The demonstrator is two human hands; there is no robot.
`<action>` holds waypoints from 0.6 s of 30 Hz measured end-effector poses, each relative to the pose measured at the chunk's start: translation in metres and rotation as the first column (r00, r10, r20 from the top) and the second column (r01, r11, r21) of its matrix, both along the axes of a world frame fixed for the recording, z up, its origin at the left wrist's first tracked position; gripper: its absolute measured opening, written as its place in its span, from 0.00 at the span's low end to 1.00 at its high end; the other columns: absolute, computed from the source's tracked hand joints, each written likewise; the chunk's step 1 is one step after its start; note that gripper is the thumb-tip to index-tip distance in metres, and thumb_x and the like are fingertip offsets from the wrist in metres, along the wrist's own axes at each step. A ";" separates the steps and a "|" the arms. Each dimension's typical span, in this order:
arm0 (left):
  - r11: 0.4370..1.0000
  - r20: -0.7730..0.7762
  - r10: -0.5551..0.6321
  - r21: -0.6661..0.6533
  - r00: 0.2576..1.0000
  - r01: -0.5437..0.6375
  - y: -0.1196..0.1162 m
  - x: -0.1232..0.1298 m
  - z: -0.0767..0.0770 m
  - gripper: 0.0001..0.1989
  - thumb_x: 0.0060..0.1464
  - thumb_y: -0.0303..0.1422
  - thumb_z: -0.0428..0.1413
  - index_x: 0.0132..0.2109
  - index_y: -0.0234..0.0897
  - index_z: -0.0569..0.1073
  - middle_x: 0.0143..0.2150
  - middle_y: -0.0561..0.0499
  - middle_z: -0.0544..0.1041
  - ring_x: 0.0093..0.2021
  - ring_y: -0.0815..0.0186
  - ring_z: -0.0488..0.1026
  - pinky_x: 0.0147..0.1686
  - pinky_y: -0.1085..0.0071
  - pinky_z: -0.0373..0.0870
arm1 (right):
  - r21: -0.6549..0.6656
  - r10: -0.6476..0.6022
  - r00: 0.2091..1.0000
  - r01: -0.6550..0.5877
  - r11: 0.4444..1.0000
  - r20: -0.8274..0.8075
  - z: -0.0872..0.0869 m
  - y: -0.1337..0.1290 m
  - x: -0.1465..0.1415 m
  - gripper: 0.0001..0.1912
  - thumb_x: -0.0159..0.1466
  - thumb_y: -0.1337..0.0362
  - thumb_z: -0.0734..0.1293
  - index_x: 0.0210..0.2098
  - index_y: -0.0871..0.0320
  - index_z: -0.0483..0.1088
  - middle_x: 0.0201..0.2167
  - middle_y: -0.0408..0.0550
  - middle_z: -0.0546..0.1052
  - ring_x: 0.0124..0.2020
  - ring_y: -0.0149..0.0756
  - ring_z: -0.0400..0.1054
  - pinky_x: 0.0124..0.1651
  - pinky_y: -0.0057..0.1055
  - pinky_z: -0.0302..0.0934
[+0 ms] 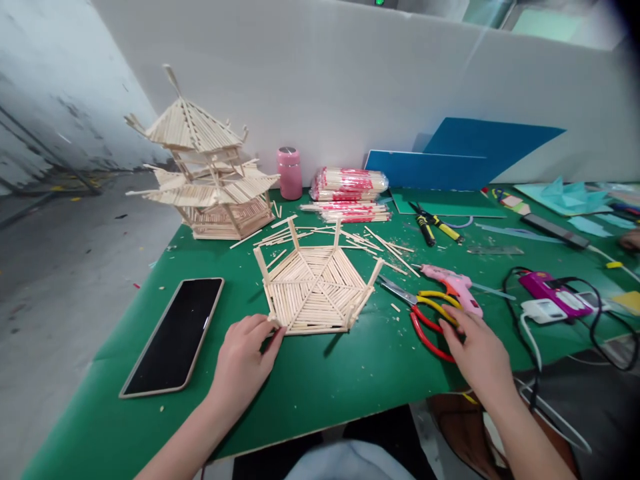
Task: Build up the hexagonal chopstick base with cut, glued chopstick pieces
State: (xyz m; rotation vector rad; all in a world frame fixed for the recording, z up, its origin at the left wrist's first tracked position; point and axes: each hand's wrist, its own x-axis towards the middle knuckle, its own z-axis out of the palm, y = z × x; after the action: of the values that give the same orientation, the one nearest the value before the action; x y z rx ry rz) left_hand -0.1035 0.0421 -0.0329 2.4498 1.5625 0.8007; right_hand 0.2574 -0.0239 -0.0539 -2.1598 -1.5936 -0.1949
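On the green table lies a hexagonal stick base (316,288) with short posts standing at its corners. My left hand (249,350) pinches the base at its near left corner. Scissors (414,300) with red and yellow handles lie to the right of the base. My right hand (475,347) is at their handles, thumb and fingers around the yellow loop. Just beyond the scissors is a pink glue gun (453,283). Loose sticks (393,250) are scattered behind the base.
A stick pagoda (207,180) stands at the back left, beside a pink bottle (290,175) and bagged sticks (350,183). A phone (175,337) lies at left. Pliers (425,225), blue boards (465,157) and a purple power strip (555,295) are at right.
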 end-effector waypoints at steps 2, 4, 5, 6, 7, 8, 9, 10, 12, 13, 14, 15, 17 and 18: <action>1.000 -0.014 -0.006 0.020 1.000 0.006 -0.003 0.003 -0.001 0.11 0.54 0.34 0.49 0.29 0.34 0.72 0.30 0.46 0.74 0.33 0.59 0.70 0.34 0.63 0.66 | -0.033 0.014 1.000 -0.013 0.999 0.028 -0.002 0.000 0.003 0.16 0.60 0.59 0.57 0.42 0.58 0.70 0.38 0.49 0.74 0.35 0.40 0.69 0.33 0.33 0.64; 0.999 -0.029 -0.006 0.036 1.000 0.007 -0.005 0.005 -0.003 0.10 0.54 0.34 0.49 0.30 0.35 0.72 0.31 0.46 0.75 0.33 0.60 0.70 0.34 0.63 0.66 | -0.053 0.018 0.998 -0.015 0.998 0.055 -0.002 0.004 0.004 0.16 0.61 0.59 0.57 0.41 0.58 0.70 0.38 0.50 0.73 0.36 0.40 0.69 0.32 0.32 0.63; 0.999 -0.037 -0.002 0.043 0.999 0.004 -0.006 0.006 -0.004 0.10 0.54 0.34 0.49 0.31 0.35 0.72 0.31 0.46 0.75 0.33 0.60 0.70 0.33 0.63 0.66 | -0.057 0.018 0.997 -0.014 0.998 0.069 -0.002 0.006 0.005 0.16 0.61 0.59 0.57 0.42 0.58 0.70 0.39 0.51 0.73 0.36 0.41 0.69 0.32 0.33 0.63; 0.999 -0.045 0.004 0.050 0.999 -0.002 -0.006 0.007 -0.005 0.10 0.54 0.34 0.49 0.31 0.35 0.72 0.31 0.47 0.75 0.33 0.60 0.71 0.33 0.63 0.66 | -0.061 0.020 0.996 -0.015 0.998 0.082 -0.001 0.008 0.006 0.17 0.61 0.58 0.56 0.42 0.58 0.70 0.40 0.51 0.72 0.37 0.41 0.69 0.32 0.33 0.63; 0.998 -0.053 0.010 0.056 0.999 -0.008 -0.007 0.007 -0.006 0.09 0.54 0.34 0.50 0.31 0.35 0.72 0.31 0.47 0.75 0.33 0.59 0.71 0.33 0.63 0.66 | -0.066 0.025 0.995 -0.019 0.998 0.093 0.000 0.010 0.007 0.17 0.61 0.58 0.56 0.43 0.58 0.70 0.41 0.52 0.72 0.38 0.41 0.69 0.32 0.33 0.63; 0.998 -0.061 0.016 0.061 0.998 -0.012 -0.007 0.008 -0.007 0.09 0.54 0.34 0.49 0.31 0.36 0.72 0.31 0.47 0.75 0.33 0.59 0.71 0.33 0.63 0.66 | -0.073 0.033 0.994 -0.026 0.997 0.103 0.000 0.012 0.008 0.17 0.61 0.58 0.56 0.43 0.58 0.70 0.41 0.52 0.72 0.38 0.42 0.69 0.32 0.33 0.63; 0.998 -0.068 0.020 0.066 0.998 -0.015 -0.007 0.008 -0.008 0.09 0.54 0.34 0.49 0.31 0.36 0.72 0.31 0.47 0.74 0.33 0.60 0.71 0.33 0.64 0.66 | -0.081 0.043 0.993 -0.034 0.996 0.111 0.000 0.014 0.010 0.17 0.61 0.59 0.56 0.42 0.58 0.70 0.41 0.51 0.72 0.37 0.42 0.69 0.32 0.33 0.63; 0.997 -0.074 0.022 0.070 0.997 -0.017 -0.007 0.008 -0.009 0.09 0.55 0.34 0.49 0.31 0.36 0.72 0.31 0.47 0.74 0.33 0.60 0.71 0.33 0.64 0.66 | -0.088 0.052 0.992 -0.041 0.995 0.119 0.000 0.015 0.011 0.16 0.61 0.59 0.56 0.41 0.58 0.70 0.40 0.51 0.72 0.36 0.41 0.69 0.31 0.33 0.62; 0.997 -0.080 0.023 0.079 0.997 -0.017 -0.007 0.009 -0.009 0.10 0.55 0.33 0.48 0.31 0.36 0.72 0.31 0.48 0.74 0.33 0.61 0.71 0.32 0.65 0.67 | -0.100 0.062 0.989 -0.050 0.994 0.131 0.000 0.015 0.014 0.15 0.60 0.60 0.56 0.38 0.58 0.71 0.38 0.50 0.73 0.33 0.41 0.69 0.29 0.33 0.62; 0.996 -0.082 0.024 0.083 0.996 -0.017 -0.007 0.009 -0.009 0.10 0.55 0.33 0.48 0.30 0.36 0.72 0.31 0.48 0.74 0.33 0.61 0.71 0.32 0.66 0.67 | -0.104 0.068 0.989 -0.054 0.993 0.134 -0.001 0.013 0.014 0.15 0.60 0.59 0.56 0.37 0.58 0.71 0.37 0.50 0.74 0.32 0.41 0.70 0.28 0.33 0.61; 0.996 -0.083 0.024 0.087 0.996 -0.017 -0.006 0.010 -0.009 0.10 0.55 0.33 0.48 0.30 0.36 0.71 0.30 0.48 0.74 0.32 0.62 0.72 0.32 0.66 0.67 | -0.107 0.077 0.988 -0.063 0.992 0.133 -0.001 0.011 0.015 0.14 0.60 0.59 0.56 0.36 0.58 0.71 0.35 0.50 0.74 0.32 0.41 0.70 0.28 0.33 0.61; 0.996 -0.083 0.025 0.090 0.996 -0.017 -0.006 0.011 -0.009 0.10 0.55 0.33 0.48 0.30 0.36 0.71 0.30 0.48 0.74 0.32 0.62 0.72 0.32 0.66 0.68 | -0.109 0.089 0.988 -0.075 0.991 0.129 -0.001 0.009 0.015 0.14 0.60 0.59 0.57 0.35 0.58 0.71 0.34 0.49 0.74 0.32 0.40 0.70 0.28 0.32 0.61; 0.995 -0.084 0.025 0.096 0.996 -0.017 -0.004 0.012 -0.008 0.11 0.55 0.33 0.47 0.30 0.36 0.71 0.30 0.48 0.74 0.31 0.62 0.71 0.31 0.66 0.68 | -0.110 0.113 0.987 -0.100 0.989 0.117 0.001 0.003 0.016 0.14 0.60 0.58 0.57 0.35 0.57 0.70 0.35 0.48 0.74 0.33 0.39 0.70 0.29 0.30 0.62; 0.995 -0.084 0.025 0.100 0.996 -0.017 -0.004 0.013 -0.008 0.11 0.56 0.32 0.47 0.29 0.36 0.71 0.30 0.48 0.74 0.31 0.62 0.71 0.31 0.66 0.68 | -0.101 0.117 0.987 -0.106 0.989 0.108 0.003 0.001 0.017 0.14 0.60 0.58 0.56 0.36 0.56 0.70 0.36 0.48 0.74 0.33 0.38 0.70 0.30 0.30 0.62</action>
State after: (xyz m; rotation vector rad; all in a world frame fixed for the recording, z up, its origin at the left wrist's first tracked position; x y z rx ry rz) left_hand -0.0907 0.0386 -0.0405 2.5732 1.6177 0.8053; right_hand 0.2745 -0.0231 -0.0506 -2.1566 -1.8167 -0.2143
